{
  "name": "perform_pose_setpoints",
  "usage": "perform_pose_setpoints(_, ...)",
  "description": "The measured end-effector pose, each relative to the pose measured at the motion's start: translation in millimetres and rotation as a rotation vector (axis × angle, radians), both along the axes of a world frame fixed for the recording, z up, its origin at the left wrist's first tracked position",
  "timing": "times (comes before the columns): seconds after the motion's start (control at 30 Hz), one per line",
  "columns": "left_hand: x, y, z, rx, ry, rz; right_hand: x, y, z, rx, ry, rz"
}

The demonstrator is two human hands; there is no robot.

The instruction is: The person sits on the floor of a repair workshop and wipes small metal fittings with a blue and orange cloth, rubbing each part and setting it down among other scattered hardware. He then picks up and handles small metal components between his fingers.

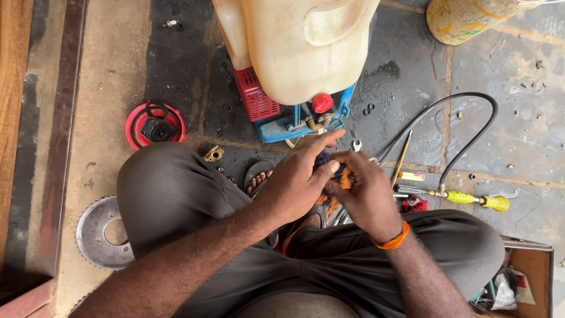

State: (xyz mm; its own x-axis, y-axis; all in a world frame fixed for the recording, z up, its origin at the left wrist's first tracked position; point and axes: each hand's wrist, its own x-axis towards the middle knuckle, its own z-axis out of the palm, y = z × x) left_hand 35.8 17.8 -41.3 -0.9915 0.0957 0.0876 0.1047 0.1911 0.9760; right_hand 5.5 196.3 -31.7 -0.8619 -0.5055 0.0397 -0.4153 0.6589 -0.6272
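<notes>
— What does the head camera show at the middle?

— Both hands meet over the person's lap. The left hand [294, 182] and the right hand [366, 197] close together on a small bundle of blue and orange cloth [334, 176]. The left thumb and fingers pinch its upper edge, with the forefinger stretched out past it; the right fingers curl round it from the other side. Most of the bundle is hidden between the palms, so its shape cannot be told

— And the wrists?

— An orange band [393, 240] sits on the right wrist. The person sits with knees spread in dark grey trousers [176, 188], and a sandalled foot [258, 176] shows just beside the left hand

— What lies beyond the hands?

— A cream plastic tank [300, 47] stands on a blue frame [294, 126] with a red grille and a red cap [322, 102], just above the hands. To the right a black hose [471, 138] loops across the stone floor [518, 118] and ends at a yellow-handled nozzle [477, 200]. A small spanner [355, 141] lies near the fingertips

— And on the left?

— A red round cover [155, 125] by the knee, and lower down a toothed metal disc [103, 234] partly under the thigh. An open box [524, 277] of odds and ends sits at the lower right
</notes>
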Motion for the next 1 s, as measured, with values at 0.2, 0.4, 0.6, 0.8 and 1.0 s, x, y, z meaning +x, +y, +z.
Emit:
perform_pose_setpoints(0.2,-6,-5,11,-0.081,-0.184,0.100,0,2,9,-0.020,0.052,-0.104)
perform_pose_setpoints(0.4,-13,-11,-6,0.247,-0.372,-0.102,-4,6,14,-0.025,0.087,-0.082)
perform_pose_setpoints(0.6,-16,-24,-9,0.265,-0.666,-0.357,-8,18,21,-0.009,0.021,0.210)
perform_pose_setpoints(0.8,-11,-31,1,0.538,-0.873,-0.695,-14,45,17,-0.319,-0.426,0.431)
perform_pose_setpoints(1.0,-13,-20,1,0.793,-0.977,-0.593,-8,59,-10,-0.769,-0.864,0.084)
